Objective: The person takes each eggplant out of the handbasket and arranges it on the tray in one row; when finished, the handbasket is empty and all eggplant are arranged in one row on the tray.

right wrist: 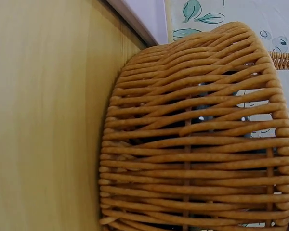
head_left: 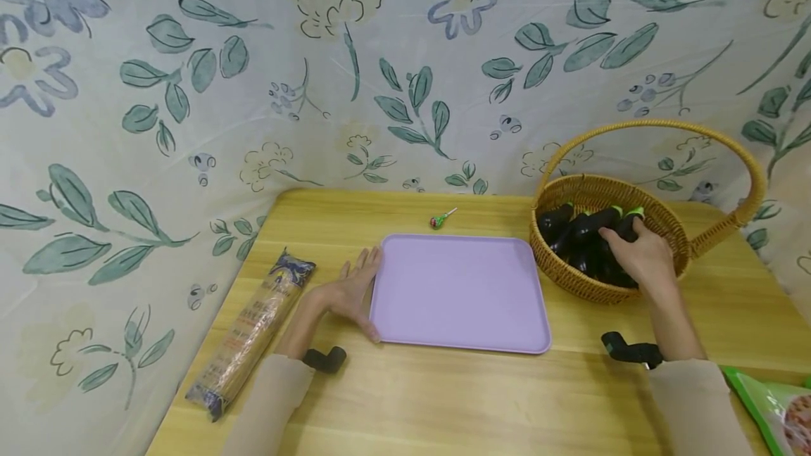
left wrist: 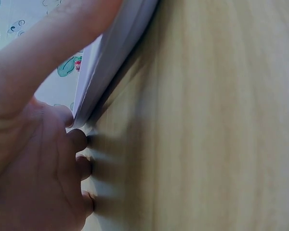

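Observation:
A lilac tray (head_left: 461,293) lies on the wooden table. At its left edge rests my left hand (head_left: 352,292), fingers spread and thumb by the near corner; the left wrist view shows the same hand (left wrist: 38,159) against the tray's side (left wrist: 108,60). On the right stands a wicker basket (head_left: 586,287) with several dark eggplants (head_left: 589,227). My right hand (head_left: 646,253) reaches into it, thumb and fingers around an eggplant (head_left: 626,226) at the right of the pile. In the right wrist view the basket wall (right wrist: 192,144) hides most of that hand.
A long pack of noodles (head_left: 253,336) lies left of my left hand. Behind the tray is a lollipop (head_left: 442,219). A green bag (head_left: 776,407) sits at the near right. The basket's tall handle (head_left: 659,124) arches over its opening, and a floral cloth (head_left: 405,41) hangs behind the table.

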